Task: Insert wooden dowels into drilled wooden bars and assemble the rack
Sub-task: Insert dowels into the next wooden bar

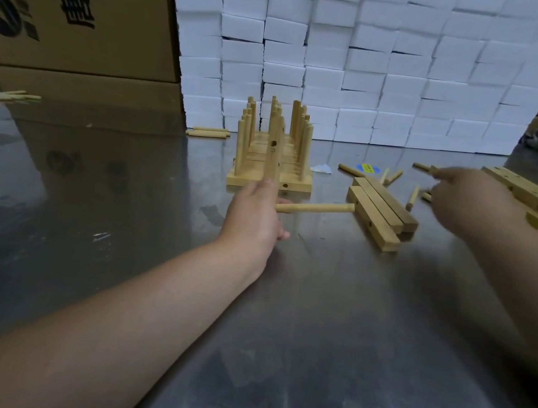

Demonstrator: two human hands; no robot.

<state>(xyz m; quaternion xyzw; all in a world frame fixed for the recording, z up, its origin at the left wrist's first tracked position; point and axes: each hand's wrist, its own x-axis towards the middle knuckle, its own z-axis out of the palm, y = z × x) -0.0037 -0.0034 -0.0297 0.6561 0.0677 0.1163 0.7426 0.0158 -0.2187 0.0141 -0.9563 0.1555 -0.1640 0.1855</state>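
While the left hand (254, 209) reaches out over the steel surface (317, 305), its fingers are curled round a dowel (316, 207), held level with the free end pointing right! That free end sits right at the near-left end of a stack of bars (381, 210) lying flat. Just above the hand's knuckles stands an upright bar (274, 152), drilled holes facing us, at the near edge of the rack (270, 174); whether the hand grips that bar too, I can't tell.

And the rack itself sits at the middle of the surface, a flat wooden base with three rows of pegs standing straight up.

Over on the right, the right hand (466, 198) is stretched out and blurred among loose dowels (413, 198), a short dowel end showing just past its fingertip. Pinching or merely touching? Can't tell. More drilled bars (522, 193) lie at the far right edge.

Behind it all, a wall of white boxes (370, 66), and a cardboard box (82, 15) at far left.
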